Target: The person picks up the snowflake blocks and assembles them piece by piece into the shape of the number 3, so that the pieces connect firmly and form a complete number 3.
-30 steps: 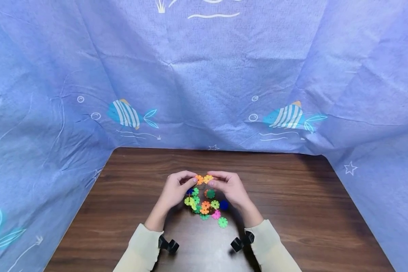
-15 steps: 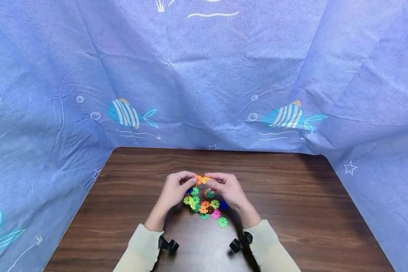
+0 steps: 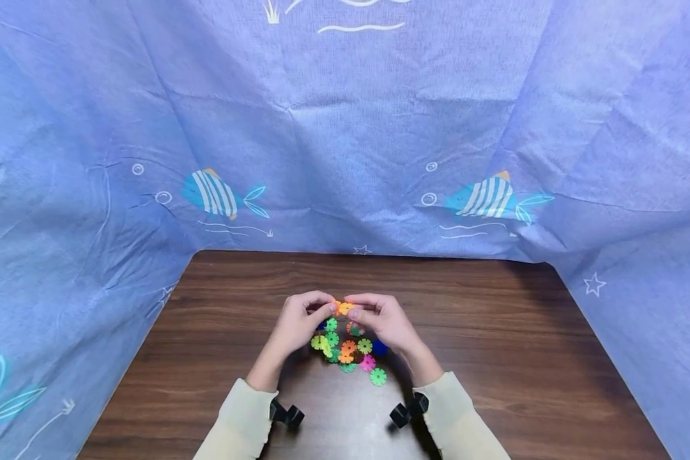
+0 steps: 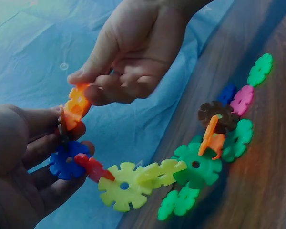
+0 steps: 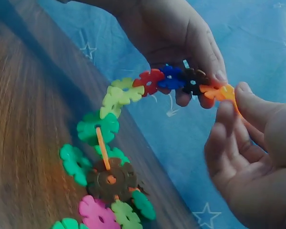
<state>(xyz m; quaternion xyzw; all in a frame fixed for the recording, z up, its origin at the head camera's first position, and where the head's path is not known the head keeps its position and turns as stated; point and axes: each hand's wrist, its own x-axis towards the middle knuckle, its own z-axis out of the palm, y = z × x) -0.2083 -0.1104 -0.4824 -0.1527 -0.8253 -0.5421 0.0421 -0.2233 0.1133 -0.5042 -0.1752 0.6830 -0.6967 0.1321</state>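
Observation:
My left hand (image 3: 299,321) pinches an orange snowflake disc (image 5: 210,92) at the end of a linked chain. My right hand (image 3: 386,319) pinches a lighter, yellow-orange snowflake disc (image 4: 76,100) between thumb and forefinger. The two discs meet edge to edge and overlap in both wrist views. From the orange disc the chain runs through a dark brown disc (image 5: 196,81), a blue disc (image 4: 66,160), a red disc (image 4: 94,169) and yellow-green discs (image 4: 120,187). Parts of the blue and brown discs lie against my left fingers. The chain slopes down to a green disc (image 4: 200,164).
More joined discs rest on the wooden table (image 3: 494,358), among them a large brown disc (image 5: 112,180), a pink disc (image 5: 99,213) and a bright green disc (image 3: 377,377) nearest me. A blue cloth with fish (image 3: 345,160) hangs behind the table.
My right hand has moved left, bringing the yellow-orange disc from beside the orange one to overlapping it. My left hand stays nearly still.

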